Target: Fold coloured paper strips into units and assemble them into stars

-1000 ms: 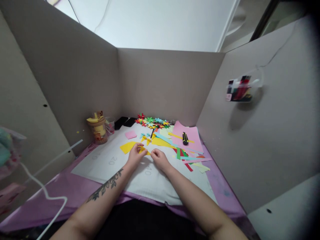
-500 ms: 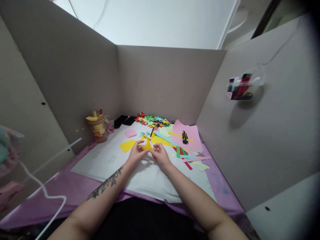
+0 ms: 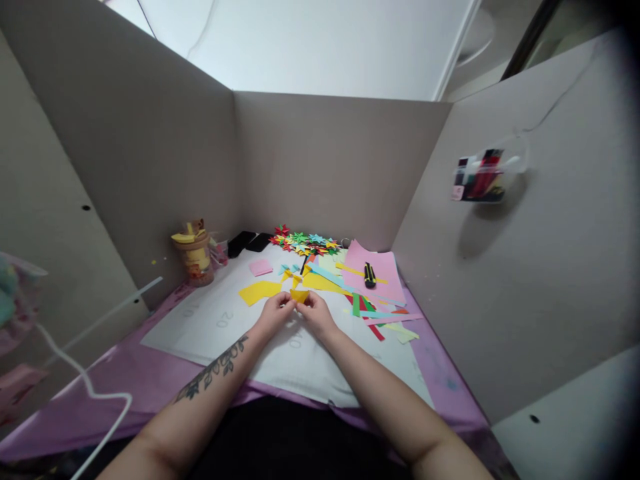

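A small folded piece of yellow paper point(image 3: 299, 295) is held up over the white sheet point(image 3: 200, 327), pinched from both sides. My left hand point(image 3: 274, 313) grips its left edge with closed fingers. On the right edge, my right hand point(image 3: 316, 312) pinches it the same way. The fingertips cover the paper's lower part. Just beyond lie small folded yellow pieces point(image 3: 297, 279) and light blue folded pieces point(image 3: 284, 269). Left of the hands is a flat yellow paper piece point(image 3: 257, 292). A larger yellow sheet point(image 3: 325, 283) lies to the right.
Folded paper stars point(image 3: 305, 241) in several colours are heaped at the back. A black and yellow utility knife point(image 3: 369, 275) rests on pink paper point(image 3: 390, 283). Loose paper strips point(image 3: 377, 317) lie right. A brown and yellow pot point(image 3: 195, 257) and black flat objects point(image 3: 241, 243) stand back left.
The yellow paper has been turned and now shows a wide, pointed top edge. Both hands have come closer together and slightly lower, with fingers more closed around it.
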`<state>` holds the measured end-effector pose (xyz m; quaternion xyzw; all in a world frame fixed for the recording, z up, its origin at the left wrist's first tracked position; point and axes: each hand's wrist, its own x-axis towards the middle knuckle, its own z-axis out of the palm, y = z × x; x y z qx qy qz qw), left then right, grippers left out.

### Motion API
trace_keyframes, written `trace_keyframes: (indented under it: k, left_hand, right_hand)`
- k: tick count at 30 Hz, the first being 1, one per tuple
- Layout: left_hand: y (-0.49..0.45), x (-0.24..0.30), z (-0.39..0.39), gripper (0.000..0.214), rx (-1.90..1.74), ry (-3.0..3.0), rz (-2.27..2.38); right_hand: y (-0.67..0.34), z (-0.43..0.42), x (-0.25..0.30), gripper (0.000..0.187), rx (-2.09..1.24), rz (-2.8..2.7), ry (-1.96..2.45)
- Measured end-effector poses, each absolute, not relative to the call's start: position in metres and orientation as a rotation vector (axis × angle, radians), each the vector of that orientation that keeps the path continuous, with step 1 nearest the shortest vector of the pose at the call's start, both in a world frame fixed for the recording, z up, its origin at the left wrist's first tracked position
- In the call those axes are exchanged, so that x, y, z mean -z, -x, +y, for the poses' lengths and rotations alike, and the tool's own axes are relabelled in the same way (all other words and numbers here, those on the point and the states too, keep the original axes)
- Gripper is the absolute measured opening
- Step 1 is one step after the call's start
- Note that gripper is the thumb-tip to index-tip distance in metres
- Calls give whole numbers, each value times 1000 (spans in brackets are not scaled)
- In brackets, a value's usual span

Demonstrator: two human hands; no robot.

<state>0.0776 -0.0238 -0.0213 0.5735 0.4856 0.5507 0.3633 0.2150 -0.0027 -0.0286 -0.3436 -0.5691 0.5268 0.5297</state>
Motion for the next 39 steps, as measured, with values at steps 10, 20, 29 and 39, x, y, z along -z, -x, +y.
trace_keyframes:
  k: [10,20,29,39]
  left_hand:
    - [-66,31,-18,25,-1470,-1346,1256]
    - [-66,24,-22,34,-1464,-1195,1130]
    - [-61,32,-14,28,-1578,-1238,1157]
    - [-61,32,-14,28,-1584,-1300,1178]
  right_hand:
    - [-177,11,29,19,-1386,-1131,879]
    - [-191,11,34,21,-1455,-1095,855]
    - [-194,11,30,16,-1421,-1100,824]
    - [-195,12,34,12,-1416,-1151,836]
